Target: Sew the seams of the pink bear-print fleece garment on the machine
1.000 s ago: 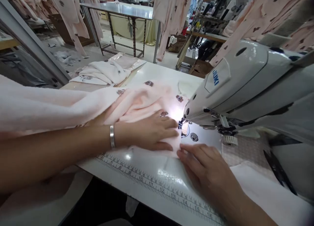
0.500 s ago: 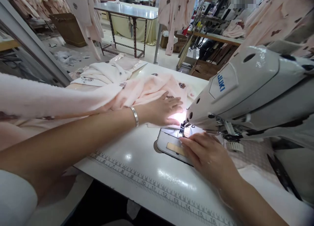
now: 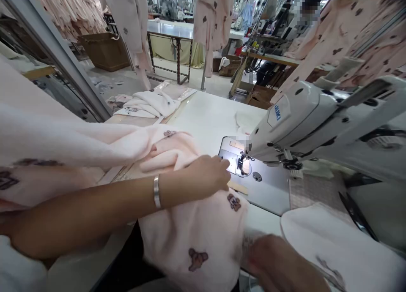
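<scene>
Cloth (image 3: 209, 228), pink and bear-printed, is lying under the left hand (image 3: 209, 176), bunching toward ten o'clock and hanging over the tabletop's (image 3: 207, 110) edge at six o'clock. The left hand is resting with fingers bent half-closed; we are not seeing whether they are pinching it. The right hand (image 3: 282, 262), at four o'clock from the left, is appearing too blurred for judging its opening or grip. We are expecting soft, light, limp handling, with the overhang dragging slightly. We are favouring a flat press beside the upper bear print (image 3: 234, 202) and a loose pinch at the three-o'clock edge.
</scene>
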`<action>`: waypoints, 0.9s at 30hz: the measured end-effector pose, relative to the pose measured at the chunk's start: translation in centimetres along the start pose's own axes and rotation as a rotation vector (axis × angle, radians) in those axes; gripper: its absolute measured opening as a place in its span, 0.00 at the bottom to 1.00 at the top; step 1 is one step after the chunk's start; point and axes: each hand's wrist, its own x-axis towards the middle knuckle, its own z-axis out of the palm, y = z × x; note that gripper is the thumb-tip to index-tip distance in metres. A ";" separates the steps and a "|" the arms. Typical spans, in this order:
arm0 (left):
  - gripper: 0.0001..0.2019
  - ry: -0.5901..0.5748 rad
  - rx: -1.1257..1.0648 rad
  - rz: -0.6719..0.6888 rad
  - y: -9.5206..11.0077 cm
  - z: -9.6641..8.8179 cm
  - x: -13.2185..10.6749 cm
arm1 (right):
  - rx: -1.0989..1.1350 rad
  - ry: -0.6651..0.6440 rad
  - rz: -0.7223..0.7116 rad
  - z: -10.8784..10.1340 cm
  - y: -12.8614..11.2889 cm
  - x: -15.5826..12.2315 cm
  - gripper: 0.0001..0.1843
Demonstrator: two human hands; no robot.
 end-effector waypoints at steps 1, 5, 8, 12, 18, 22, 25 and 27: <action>0.11 -0.008 -0.015 0.009 0.0 -0.1 -0.2 | -0.075 -0.018 0.097 -0.2 0.2 0.2 0.07; 0.13 0.078 -0.064 0.025 1.5 -1.6 -2.7 | -0.155 -0.008 0.392 -0.1 0.7 1.6 0.20; 0.21 -0.058 -0.029 -0.028 1.7 -2.9 -4.2 | -0.023 -0.026 0.500 0.5 0.2 2.1 0.24; 0.09 -0.161 -0.107 0.104 1.2 -4.3 -4.9 | 0.075 -0.087 0.527 1.0 -0.8 1.6 0.18; 0.06 -0.146 -0.025 0.095 2.1 -7.0 -5.2 | 0.308 -0.061 0.549 0.8 -2.2 1.9 0.19; 0.07 0.098 0.046 0.219 2.6 -7.7 -5.5 | 0.377 0.055 0.498 0.5 -2.8 2.0 0.14; 0.05 0.110 -0.126 0.283 2.7 -7.9 -5.2 | 0.470 0.060 0.487 0.8 -3.0 1.5 0.06; 0.10 0.005 -0.234 0.211 2.8 -8.0 -4.8 | 0.529 0.057 0.488 0.9 -3.0 1.1 0.16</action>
